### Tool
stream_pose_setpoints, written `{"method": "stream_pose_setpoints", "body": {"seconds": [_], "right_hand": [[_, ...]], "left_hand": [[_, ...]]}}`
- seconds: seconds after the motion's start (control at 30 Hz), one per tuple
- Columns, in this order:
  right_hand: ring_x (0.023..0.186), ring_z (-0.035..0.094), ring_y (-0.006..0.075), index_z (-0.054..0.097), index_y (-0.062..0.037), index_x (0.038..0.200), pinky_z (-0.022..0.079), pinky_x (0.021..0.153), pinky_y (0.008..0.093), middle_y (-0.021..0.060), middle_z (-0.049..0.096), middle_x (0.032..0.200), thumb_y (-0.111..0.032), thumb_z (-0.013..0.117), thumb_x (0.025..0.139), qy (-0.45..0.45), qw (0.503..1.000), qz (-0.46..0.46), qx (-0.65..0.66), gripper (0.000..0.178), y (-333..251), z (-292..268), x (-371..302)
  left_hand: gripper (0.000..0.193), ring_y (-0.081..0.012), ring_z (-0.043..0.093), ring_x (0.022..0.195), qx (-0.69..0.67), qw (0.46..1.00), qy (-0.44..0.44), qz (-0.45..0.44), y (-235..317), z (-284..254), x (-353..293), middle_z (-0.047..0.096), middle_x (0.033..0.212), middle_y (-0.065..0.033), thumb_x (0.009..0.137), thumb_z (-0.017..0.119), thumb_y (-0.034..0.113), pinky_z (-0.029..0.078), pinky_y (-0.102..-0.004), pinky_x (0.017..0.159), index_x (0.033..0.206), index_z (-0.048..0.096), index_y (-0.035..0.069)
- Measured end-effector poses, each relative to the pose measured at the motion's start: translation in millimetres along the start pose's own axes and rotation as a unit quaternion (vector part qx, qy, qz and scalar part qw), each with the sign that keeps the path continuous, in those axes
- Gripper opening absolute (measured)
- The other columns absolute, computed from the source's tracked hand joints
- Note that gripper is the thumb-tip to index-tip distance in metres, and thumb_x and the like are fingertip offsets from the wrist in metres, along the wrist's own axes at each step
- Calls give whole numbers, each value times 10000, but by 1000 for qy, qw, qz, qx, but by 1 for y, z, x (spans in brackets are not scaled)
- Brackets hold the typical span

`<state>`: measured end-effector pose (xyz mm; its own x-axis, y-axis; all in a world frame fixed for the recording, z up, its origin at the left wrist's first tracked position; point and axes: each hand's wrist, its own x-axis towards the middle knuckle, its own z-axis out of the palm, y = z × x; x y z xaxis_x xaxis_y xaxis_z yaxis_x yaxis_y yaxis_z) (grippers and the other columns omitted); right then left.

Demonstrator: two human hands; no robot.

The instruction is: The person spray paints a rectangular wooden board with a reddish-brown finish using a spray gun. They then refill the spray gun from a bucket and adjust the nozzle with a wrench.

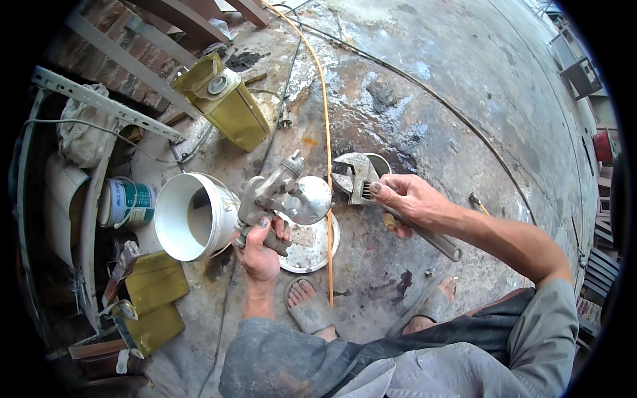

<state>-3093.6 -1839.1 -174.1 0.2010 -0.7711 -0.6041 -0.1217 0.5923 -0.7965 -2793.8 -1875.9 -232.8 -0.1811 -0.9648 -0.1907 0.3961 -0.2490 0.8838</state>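
Observation:
My left hand (260, 255) is closed around a grey metal spray gun (264, 194), its nozzle end pointing up and away. A round metal cup (309, 200) sits at the gun's right side. In my right hand (415, 199) is a large adjustable wrench (361, 178), jaws toward the gun but apart from it, thumb near the adjusting screw. A short yellowish handle end (389, 221) shows by the right fingers; what it belongs to is hidden. Behind the wrench head is the rim of a round container (379, 163). Below the gun lies a round whitish lid (308, 247).
A white bucket (215, 215) with some liquid stands to the left. Beyond it are an olive rectangular tin (242, 116) and a paint can (129, 202). Another olive tin (156, 285) lies near left. An orange hose (325, 99) and a dark hose (458, 109) cross the stained floor.

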Motion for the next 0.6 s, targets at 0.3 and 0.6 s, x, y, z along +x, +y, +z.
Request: {"method": "stream_pose_setpoints", "body": {"seconds": [0.3, 0.6], "right_hand": [[462, 559, 69, 571, -76, 814, 410, 421, 225, 9, 616, 618, -495, 570, 1013, -24, 1000, -7, 4, 463, -2, 11, 0], [467, 551, 66, 574, -67, 871, 395, 414, 222, 15, 628, 640, -423, 532, 1048, -30, 999, 12, 31, 400, -4, 22, -7]], "left_hand": [[379, -180, 529, 645, -21, 999, 13, 24, 8, 18, -3, 565, 759, -119, 844, 554, 174, 469, -319, 586, 1136, 580, -65], [346, -165, 551, 633, 29, 998, -27, 41, 2, 24, -5, 592, 725, -102, 864, 550, 173, 454, -298, 596, 1083, 615, -87]]}}
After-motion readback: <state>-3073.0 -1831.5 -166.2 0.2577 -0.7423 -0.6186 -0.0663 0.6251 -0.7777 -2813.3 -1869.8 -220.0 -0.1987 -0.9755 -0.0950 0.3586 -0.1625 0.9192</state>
